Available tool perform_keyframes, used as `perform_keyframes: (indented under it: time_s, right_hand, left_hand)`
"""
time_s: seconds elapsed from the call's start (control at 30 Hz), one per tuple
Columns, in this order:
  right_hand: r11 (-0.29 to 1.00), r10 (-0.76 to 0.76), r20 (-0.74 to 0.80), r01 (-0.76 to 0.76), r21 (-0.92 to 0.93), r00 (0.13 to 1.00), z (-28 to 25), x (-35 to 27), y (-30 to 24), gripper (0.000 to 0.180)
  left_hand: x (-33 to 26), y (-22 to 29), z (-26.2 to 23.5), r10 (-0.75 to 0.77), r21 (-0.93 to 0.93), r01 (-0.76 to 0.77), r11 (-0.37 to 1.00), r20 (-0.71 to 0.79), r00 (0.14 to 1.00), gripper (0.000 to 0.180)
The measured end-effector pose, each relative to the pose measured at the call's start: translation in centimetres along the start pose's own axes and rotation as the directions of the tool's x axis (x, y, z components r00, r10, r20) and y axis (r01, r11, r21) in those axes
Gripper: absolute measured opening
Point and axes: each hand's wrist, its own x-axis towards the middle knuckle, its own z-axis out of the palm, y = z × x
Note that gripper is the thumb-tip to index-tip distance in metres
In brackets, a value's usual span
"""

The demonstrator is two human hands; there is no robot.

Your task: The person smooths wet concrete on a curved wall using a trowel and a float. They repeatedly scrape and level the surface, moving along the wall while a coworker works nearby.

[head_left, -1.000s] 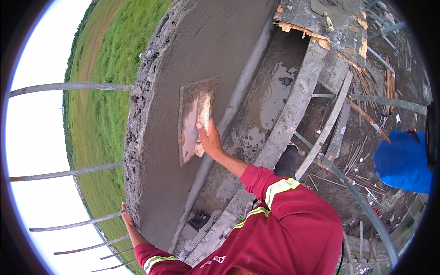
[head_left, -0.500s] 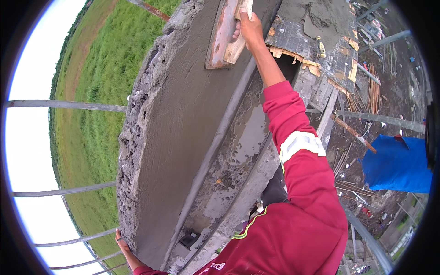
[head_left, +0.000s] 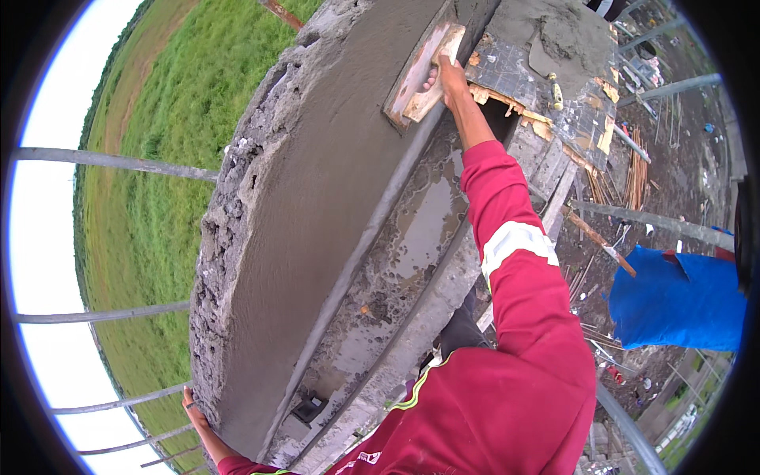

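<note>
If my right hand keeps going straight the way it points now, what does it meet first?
The right hand points along the wet plaster wall, gripping the wooden float. Ahead, only more wall top shows before the picture's edge; depth is unclear.

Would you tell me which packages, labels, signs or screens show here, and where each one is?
No packages, signs or screens can be made out.
Small white printed mark: on the red sleeve at the lower edge, too small to describe further.
Blue sheet or bag: at the right, plain, no label visible.
</note>
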Motion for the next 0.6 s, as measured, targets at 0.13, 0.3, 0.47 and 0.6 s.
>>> perform_keyframes:
  time_s: [0.13, 0.3, 0.47, 0.6]
  right_hand:
    - [0.992, 0.102, -0.019, -0.1, 0.083, 0.995, -0.3, -6.1, 7.3, 0.027]
    - [0.936, 0.29, -0.043, -0.274, 0.222, 0.956, 0.3, -14.7, 16.0, 0.027]
    - [0.854, 0.456, 0.01, -0.441, 0.275, 0.89, 3.6, -27.5, 21.3, 0.028]
    - [0.871, 0.447, 0.11, -0.46, 0.172, 0.888, 4.4, -35.5, 19.1, 0.034]
  left_hand:
    - [0.0, 0.0, -0.2, -0.003, 0.04, 0.002, 0.999, 0.016, 1.0, 0.064]
    - [0.4, -0.7, -0.4, 0.051, 0.073, -0.048, 0.996, -0.039, 0.998, 0.067]
    - [1.1, -1.4, -0.7, -0.02, 0.078, 0.022, 0.997, -0.024, 1.0, 0.066]
    - [0.8, -0.8, -0.3, 0.092, 0.08, -0.09, 0.993, -0.017, 0.996, 0.065]
